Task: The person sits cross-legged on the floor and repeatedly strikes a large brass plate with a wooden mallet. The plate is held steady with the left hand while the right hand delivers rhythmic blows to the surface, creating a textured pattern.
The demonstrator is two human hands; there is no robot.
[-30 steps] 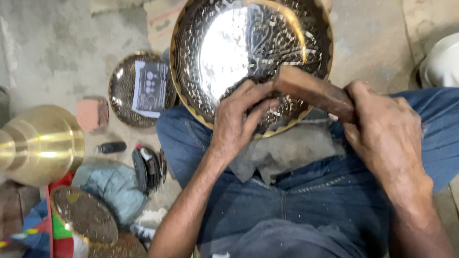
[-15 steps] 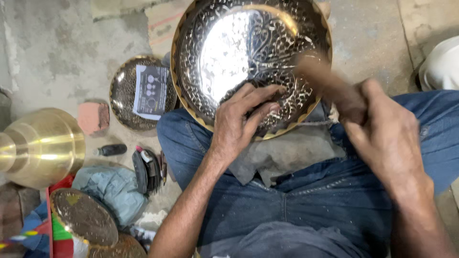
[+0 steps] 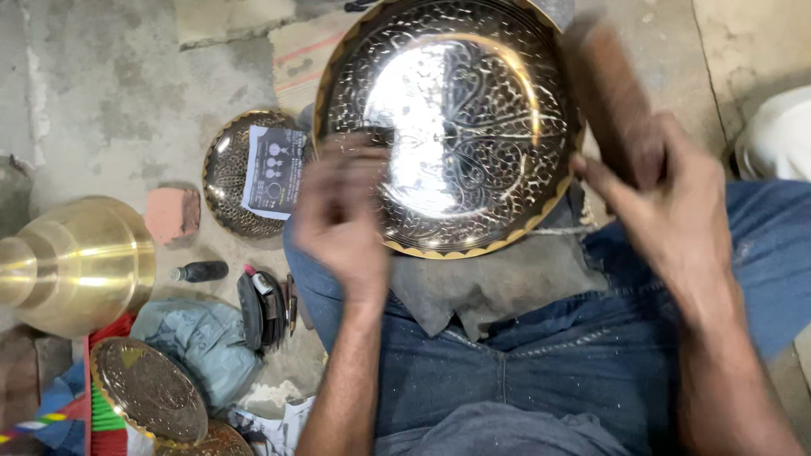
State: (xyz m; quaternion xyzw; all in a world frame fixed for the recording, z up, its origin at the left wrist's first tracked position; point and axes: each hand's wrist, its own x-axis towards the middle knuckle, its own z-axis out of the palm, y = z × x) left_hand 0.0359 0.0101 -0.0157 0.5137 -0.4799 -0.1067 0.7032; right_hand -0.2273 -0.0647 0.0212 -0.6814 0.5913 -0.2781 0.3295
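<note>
- My left hand rests at the brass plate's eight o'clock rim, fingers blurred; grip unclear.
- My right hand, at its three o'clock, clenches a wooden mallet pointing toward twelve.
- The plate leans on my lap.

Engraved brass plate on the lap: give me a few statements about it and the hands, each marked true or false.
1. The engraved brass plate rests on a grey cloth over the person's lap. True.
2. The right hand holds a wooden mallet. True; it is blurred.
3. The left hand holds a paintbrush. False; it sits at the plate's left rim, blurred, and no brush shows.
4. A smaller dark plate on the floor carries a sheet of paper. True.
5. The brass pot stands to the right of the person's legs. False; it is at the left of the picture.
</note>
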